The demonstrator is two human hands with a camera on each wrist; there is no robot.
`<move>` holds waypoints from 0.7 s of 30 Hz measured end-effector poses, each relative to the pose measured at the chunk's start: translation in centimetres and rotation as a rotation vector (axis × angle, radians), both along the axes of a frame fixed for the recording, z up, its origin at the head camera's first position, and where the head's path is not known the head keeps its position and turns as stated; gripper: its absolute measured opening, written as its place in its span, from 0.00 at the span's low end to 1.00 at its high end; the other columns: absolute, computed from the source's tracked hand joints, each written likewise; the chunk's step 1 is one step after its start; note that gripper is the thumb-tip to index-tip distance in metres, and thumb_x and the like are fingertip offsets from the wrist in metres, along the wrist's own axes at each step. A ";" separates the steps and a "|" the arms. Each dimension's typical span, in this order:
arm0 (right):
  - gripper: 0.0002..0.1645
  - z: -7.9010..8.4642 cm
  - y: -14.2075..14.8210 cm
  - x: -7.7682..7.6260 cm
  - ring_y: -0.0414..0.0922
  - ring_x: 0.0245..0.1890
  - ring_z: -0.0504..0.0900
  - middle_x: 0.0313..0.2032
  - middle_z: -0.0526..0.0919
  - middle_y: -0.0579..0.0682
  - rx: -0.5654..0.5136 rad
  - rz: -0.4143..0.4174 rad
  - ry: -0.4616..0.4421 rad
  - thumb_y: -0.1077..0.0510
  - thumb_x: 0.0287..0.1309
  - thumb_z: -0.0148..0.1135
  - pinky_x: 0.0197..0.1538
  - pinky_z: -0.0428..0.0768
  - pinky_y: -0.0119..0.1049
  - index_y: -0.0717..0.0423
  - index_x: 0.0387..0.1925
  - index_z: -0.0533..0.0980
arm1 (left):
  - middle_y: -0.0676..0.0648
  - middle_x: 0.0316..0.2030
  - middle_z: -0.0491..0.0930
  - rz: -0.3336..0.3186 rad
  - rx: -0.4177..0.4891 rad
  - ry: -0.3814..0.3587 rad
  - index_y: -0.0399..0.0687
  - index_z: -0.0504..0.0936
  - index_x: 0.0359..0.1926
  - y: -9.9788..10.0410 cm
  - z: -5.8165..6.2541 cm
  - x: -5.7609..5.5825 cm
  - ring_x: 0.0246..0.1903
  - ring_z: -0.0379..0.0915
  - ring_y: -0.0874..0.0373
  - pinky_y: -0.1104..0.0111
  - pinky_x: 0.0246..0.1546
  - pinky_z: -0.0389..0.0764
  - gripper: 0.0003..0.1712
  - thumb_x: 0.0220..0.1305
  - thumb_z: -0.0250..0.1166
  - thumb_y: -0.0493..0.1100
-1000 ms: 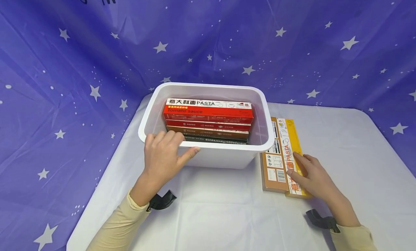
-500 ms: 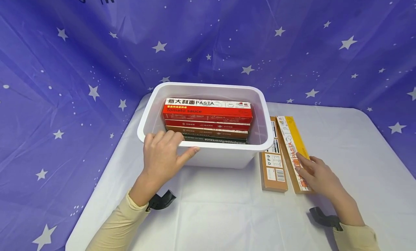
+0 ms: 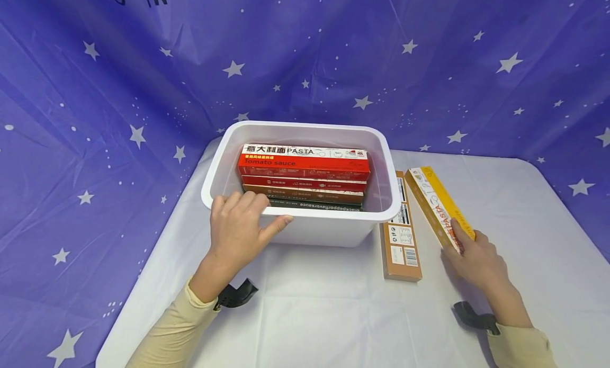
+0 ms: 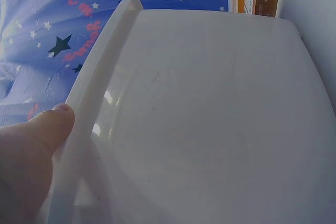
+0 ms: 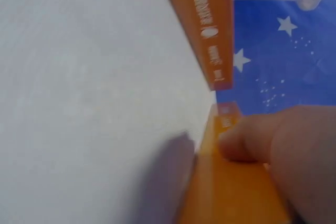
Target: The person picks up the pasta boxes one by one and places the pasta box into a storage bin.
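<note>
My left hand [image 3: 238,233] grips the near rim of a white plastic bin [image 3: 319,231], fingers over the edge and thumb [image 4: 55,121] along the outside. Inside the bin, several pasta boxes stand in a row; the rearmost is a red tomato sauce pasta box [image 3: 305,164]. On the right, my right hand [image 3: 478,265] holds the near end of a yellow pasta box [image 3: 436,198], which is tilted, its far end angled left. The right wrist view has the thumb pressing on the yellow box's side [image 5: 231,192]. A brown pasta box [image 3: 402,254] lies beside the bin, apart from the yellow one.
A white cloth covers the table [image 3: 324,315]. Behind and to the left hangs a purple-blue star-printed curtain [image 3: 305,50]. Black wrist mounts [image 3: 238,294] sit on both forearms.
The yellow box has moved right, away from the brown box, and turned so its near end points further right. My right hand has gone with it and closed round its end. The left hand stays put.
</note>
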State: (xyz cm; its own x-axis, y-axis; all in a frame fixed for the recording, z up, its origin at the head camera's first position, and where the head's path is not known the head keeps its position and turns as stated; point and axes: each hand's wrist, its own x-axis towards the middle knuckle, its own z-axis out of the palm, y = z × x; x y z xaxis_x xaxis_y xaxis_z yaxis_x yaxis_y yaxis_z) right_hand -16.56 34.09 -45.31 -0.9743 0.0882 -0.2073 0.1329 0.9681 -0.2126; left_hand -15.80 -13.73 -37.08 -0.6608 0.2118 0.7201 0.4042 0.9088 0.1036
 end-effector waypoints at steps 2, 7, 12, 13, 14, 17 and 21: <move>0.46 -0.3 0.0 0.0 0.80 0.52 0.68 0.62 0.57 0.85 0.000 -0.008 0.036 0.42 0.71 0.46 0.42 0.73 0.71 0.49 0.81 0.42 | 0.45 0.21 0.77 0.001 -0.001 -0.003 0.45 0.76 0.26 0.0 0.0 0.0 0.22 0.68 0.45 0.54 0.29 0.62 0.48 0.68 0.34 0.82; 0.45 -1.2 0.1 -0.1 0.79 0.50 0.68 0.61 0.60 0.84 0.027 -0.008 0.124 0.42 0.70 0.48 0.41 0.72 0.69 0.49 0.81 0.45 | 0.45 0.21 0.77 0.004 -0.007 -0.009 0.45 0.76 0.27 0.0 0.0 0.0 0.22 0.68 0.45 0.54 0.29 0.62 0.49 0.67 0.33 0.82; 0.48 -1.5 0.1 -0.2 0.79 0.49 0.70 0.58 0.62 0.85 0.062 -0.014 0.161 0.39 0.68 0.56 0.38 0.73 0.67 0.50 0.80 0.49 | 0.45 0.21 0.78 0.002 -0.008 -0.008 0.45 0.76 0.27 0.0 0.0 0.0 0.22 0.68 0.45 0.54 0.29 0.62 0.48 0.68 0.34 0.82; 0.48 -1.5 0.1 -0.2 0.79 0.49 0.70 0.58 0.63 0.85 0.065 -0.016 0.165 0.40 0.68 0.57 0.38 0.73 0.67 0.50 0.80 0.49 | 0.45 0.21 0.78 0.001 -0.006 -0.007 0.45 0.76 0.27 0.0 0.0 0.0 0.22 0.68 0.44 0.54 0.29 0.62 0.48 0.68 0.34 0.82; 0.48 -1.6 0.0 -0.2 0.79 0.49 0.70 0.58 0.63 0.85 0.067 -0.019 0.167 0.41 0.68 0.58 0.39 0.73 0.67 0.50 0.80 0.49 | 0.45 0.21 0.78 0.002 -0.007 -0.006 0.45 0.76 0.27 0.0 0.0 0.0 0.22 0.68 0.45 0.54 0.29 0.62 0.48 0.68 0.34 0.82; 0.48 -1.6 -0.1 -0.2 0.79 0.50 0.69 0.58 0.63 0.85 0.068 -0.024 0.166 0.43 0.68 0.59 0.41 0.73 0.69 0.50 0.80 0.50 | 0.45 0.21 0.77 0.003 -0.005 -0.004 0.45 0.76 0.26 0.0 0.0 0.0 0.22 0.68 0.45 0.54 0.29 0.62 0.48 0.68 0.34 0.82; 0.47 -1.6 -0.1 -0.2 0.79 0.50 0.69 0.58 0.62 0.85 0.067 -0.025 0.163 0.44 0.69 0.58 0.42 0.72 0.70 0.50 0.80 0.49 | 0.45 0.20 0.77 0.003 -0.005 -0.001 0.45 0.76 0.26 0.0 0.0 0.0 0.21 0.68 0.45 0.54 0.29 0.61 0.48 0.68 0.33 0.82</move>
